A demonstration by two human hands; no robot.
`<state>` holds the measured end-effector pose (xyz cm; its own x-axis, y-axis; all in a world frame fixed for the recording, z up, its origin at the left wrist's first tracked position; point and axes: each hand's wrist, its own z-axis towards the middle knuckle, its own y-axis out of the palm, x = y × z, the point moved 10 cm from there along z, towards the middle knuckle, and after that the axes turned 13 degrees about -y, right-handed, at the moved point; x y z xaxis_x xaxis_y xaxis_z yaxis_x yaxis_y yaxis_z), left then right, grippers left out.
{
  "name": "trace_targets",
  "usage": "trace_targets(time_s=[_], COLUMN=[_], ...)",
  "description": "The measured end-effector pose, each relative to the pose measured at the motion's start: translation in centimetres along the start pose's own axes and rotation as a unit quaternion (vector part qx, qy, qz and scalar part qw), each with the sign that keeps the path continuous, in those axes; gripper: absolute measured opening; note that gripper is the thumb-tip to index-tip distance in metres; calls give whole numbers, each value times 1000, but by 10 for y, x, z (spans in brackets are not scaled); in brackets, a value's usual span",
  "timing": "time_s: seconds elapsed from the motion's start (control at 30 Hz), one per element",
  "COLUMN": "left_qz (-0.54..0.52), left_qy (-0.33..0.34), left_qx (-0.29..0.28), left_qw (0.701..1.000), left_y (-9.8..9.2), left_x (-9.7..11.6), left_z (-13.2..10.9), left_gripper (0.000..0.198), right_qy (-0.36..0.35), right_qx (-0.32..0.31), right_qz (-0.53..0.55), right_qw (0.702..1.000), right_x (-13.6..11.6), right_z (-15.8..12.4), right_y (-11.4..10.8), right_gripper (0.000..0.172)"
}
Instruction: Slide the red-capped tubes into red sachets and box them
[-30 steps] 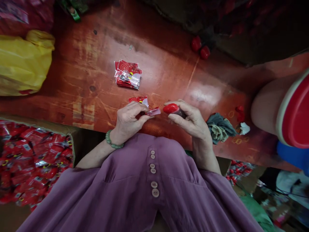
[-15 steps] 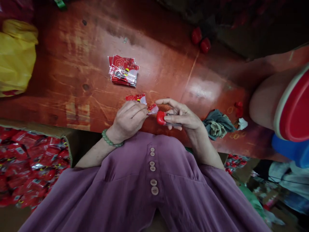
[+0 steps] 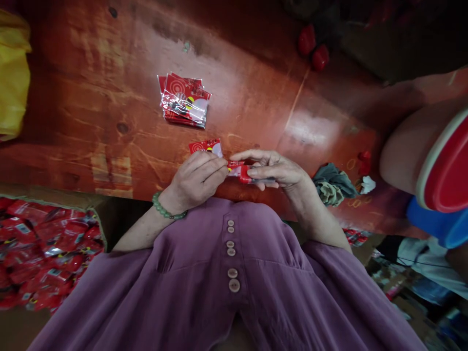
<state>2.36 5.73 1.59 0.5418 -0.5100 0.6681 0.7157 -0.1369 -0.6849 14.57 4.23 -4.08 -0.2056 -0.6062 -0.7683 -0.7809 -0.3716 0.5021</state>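
My left hand (image 3: 197,179) pinches a small red printed plastic bag (image 3: 234,169) just above the table's near edge. My right hand (image 3: 283,170) grips a small item with a rounded red end (image 3: 244,174) and a clear part between thumb and fingers. The item's red end meets the bag; I cannot tell how far inside it lies. Another red printed bag (image 3: 206,145) rests on the table, partly covered by my left hand. Farther back is a stack of the same glossy bags (image 3: 185,100).
A box (image 3: 100,214) of packed red items stands at lower left. Yellow plastic (image 3: 12,73) lies at far left. To the right are a grey-green cloth (image 3: 332,185), a pink bucket (image 3: 398,151) with red inside, and a blue container (image 3: 435,222). Two red pieces (image 3: 313,48) lie at the back.
My right hand has brought the red end leftward against the bag, closing the small gap between them. My left hand keeps its pinch. The view has shifted slightly.
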Motion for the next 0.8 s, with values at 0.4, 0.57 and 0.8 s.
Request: trace_targets(time_s=[0.4, 0.57, 0.8], left_qz=[-69, -96, -94], left_qy=[36, 43, 60], left_qx=[41, 33, 27], left_qw=[996, 994, 993], left_y=[-9, -6, -3], left_x=[0, -1, 2], left_z=[1, 0, -5], left_gripper=[13, 19, 30], right_qy=[-25, 0, 17], right_qx=[-33, -49, 11], right_qz=[-1, -5, -25], right_qw=[999, 999, 999], right_x=[-15, -10, -7], right_z=[-6, -2, 1], right_y=[7, 11, 1], right_gripper=[65, 62, 45])
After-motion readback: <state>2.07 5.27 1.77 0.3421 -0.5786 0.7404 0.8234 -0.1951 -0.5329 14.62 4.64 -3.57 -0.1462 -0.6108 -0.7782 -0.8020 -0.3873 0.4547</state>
